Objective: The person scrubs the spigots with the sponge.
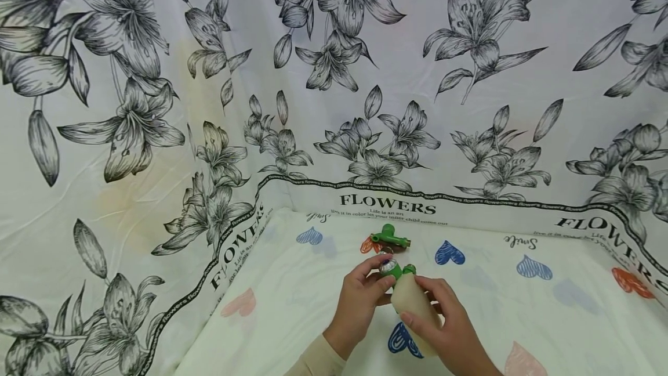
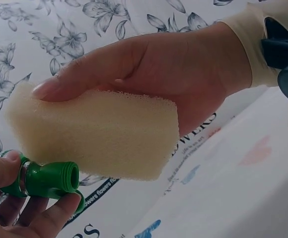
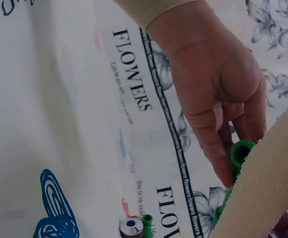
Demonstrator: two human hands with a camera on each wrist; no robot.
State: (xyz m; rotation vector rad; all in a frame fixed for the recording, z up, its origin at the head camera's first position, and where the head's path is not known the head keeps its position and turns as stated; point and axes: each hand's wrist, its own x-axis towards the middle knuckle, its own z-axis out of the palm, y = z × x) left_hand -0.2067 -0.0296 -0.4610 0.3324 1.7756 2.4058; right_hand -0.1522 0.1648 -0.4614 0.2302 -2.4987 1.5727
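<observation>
My left hand (image 1: 359, 297) grips a green plastic tap (image 2: 47, 179) with a silvery ring near one end. A threaded round opening on this tap faces out between the fingers in the left wrist view. My right hand (image 1: 449, 321) holds a cream-coloured sponge block (image 2: 104, 134), thumb laid along its edge. The sponge is right up against the tap and hides part of it in the head and right wrist views. Beyond both hands, a second green tap (image 1: 388, 238) lies on the heart-print sheet.
Underneath is a white sheet (image 1: 292, 271) printed with hearts. White fabric (image 1: 323, 149) with black flower drawings hangs as a wall at the back and along the left. A dark wrist strap (image 2: 283, 49) shows on the right wrist.
</observation>
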